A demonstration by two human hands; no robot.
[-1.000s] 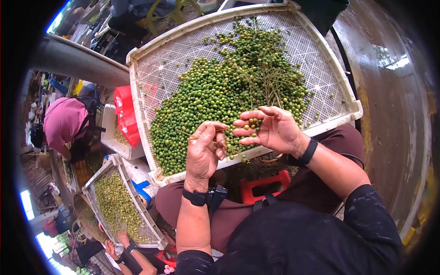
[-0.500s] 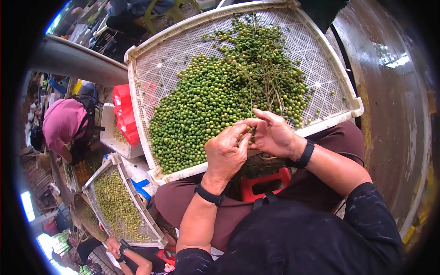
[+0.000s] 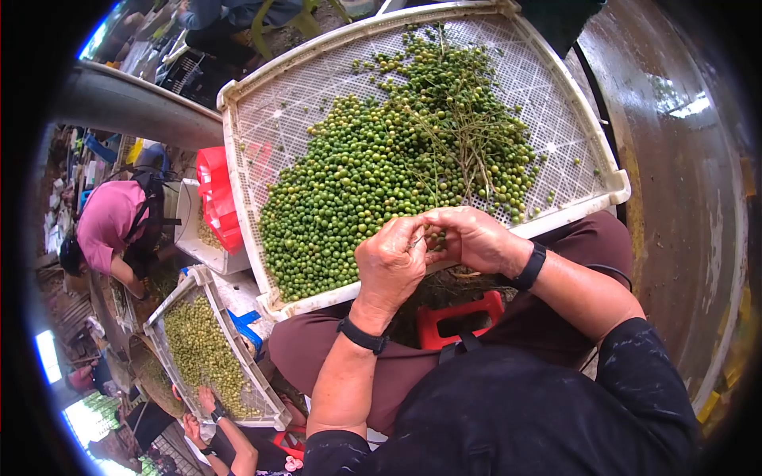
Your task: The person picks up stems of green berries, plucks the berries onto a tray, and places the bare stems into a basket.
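Note:
My left hand (image 3: 390,262) is closed in a pinch on a thin stem (image 3: 417,239) at the tray's near edge. Against its fingertips, my right hand (image 3: 476,240) curls with thumb and forefinger drawn together. Small green fruits (image 3: 433,236) show in the gap between the hands; exactly what the right fingers grip is hidden. Beyond them a heap of round green fruits (image 3: 341,190) lies in a white mesh tray (image 3: 556,103) resting by my lap. Bare twigs and stems (image 3: 472,151) are piled on the heap's right side.
A red stool (image 3: 460,319) stands below the tray. To the left are a red plastic bag (image 3: 216,194), a white bin (image 3: 190,226) and a second tray (image 3: 274,408) of yellowish fruits. A person in pink (image 3: 115,222) bends there; another person's hands (image 3: 202,416) are near that tray.
My right hand has closed its raised fingers and lowered them toward my left fingertips. My left hand has barely moved. At lower left, the other person's hands have moved apart, one over the second tray.

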